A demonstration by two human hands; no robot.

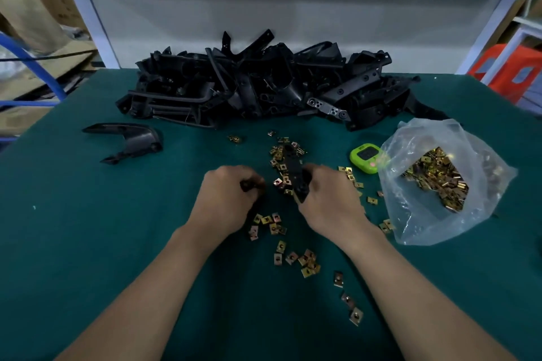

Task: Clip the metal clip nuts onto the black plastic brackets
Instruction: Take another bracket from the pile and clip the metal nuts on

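Note:
A black plastic bracket (294,168) lies between my hands in the middle of the green table. My right hand (328,196) grips its near end, with the long arm of the bracket pointing away from me. My left hand (227,198) curls round another black part of the bracket (250,184) at its left side. Brass-coloured metal clip nuts (280,183) lie scattered around and between both hands, with more nuts (305,262) nearer to me. Whether a nut is pinched in either hand is hidden by the fingers.
A big heap of black brackets (264,85) fills the far side of the table (88,228). One bracket (129,139) lies alone at the left. A clear plastic bag of clip nuts (437,179) sits at the right, beside a green timer (366,157).

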